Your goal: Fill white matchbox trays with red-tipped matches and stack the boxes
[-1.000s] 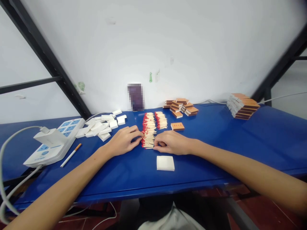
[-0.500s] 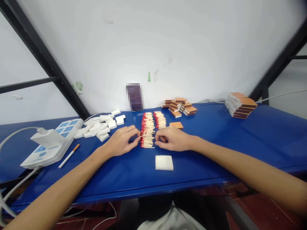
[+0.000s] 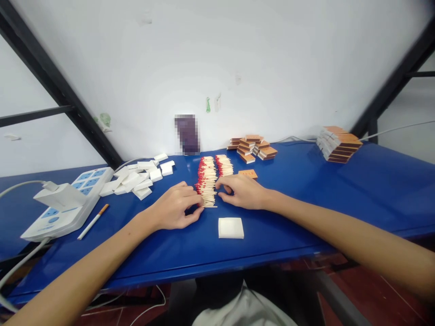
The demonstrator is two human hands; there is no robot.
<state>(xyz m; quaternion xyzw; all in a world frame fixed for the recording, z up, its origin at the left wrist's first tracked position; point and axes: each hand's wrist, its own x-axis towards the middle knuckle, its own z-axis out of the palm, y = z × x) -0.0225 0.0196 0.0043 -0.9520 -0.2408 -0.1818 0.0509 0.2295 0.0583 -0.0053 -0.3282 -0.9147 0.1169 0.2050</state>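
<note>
Two rows of red-headed wooden matches lie side by side on the blue table, a longer left row (image 3: 208, 174) and a shorter right row (image 3: 224, 165). At the near left corner of the longer row, my left hand (image 3: 180, 206) pinches thumb and forefinger at the head end of a match (image 3: 211, 207). My right hand (image 3: 241, 191) rests along the other side, its curled fingers and thumb a little apart beside the stick ends. A white matchbox tray (image 3: 231, 227) lies in front of the hands. An orange matchbox (image 3: 248, 174) sits just behind my right hand.
White trays (image 3: 136, 176) are heaped at left, near a power strip (image 3: 68, 203) and a cigarette (image 3: 93, 222). Orange matchboxes (image 3: 253, 147) are piled at the back, with a larger stack (image 3: 340, 144) at right. A pixelated dark object (image 3: 187, 135) leans against the wall.
My left hand has come nearer along the left row to its front corner, where its fingertips now meet. The right hand's thumb and fingers have parted slightly. The view has shifted a little.
</note>
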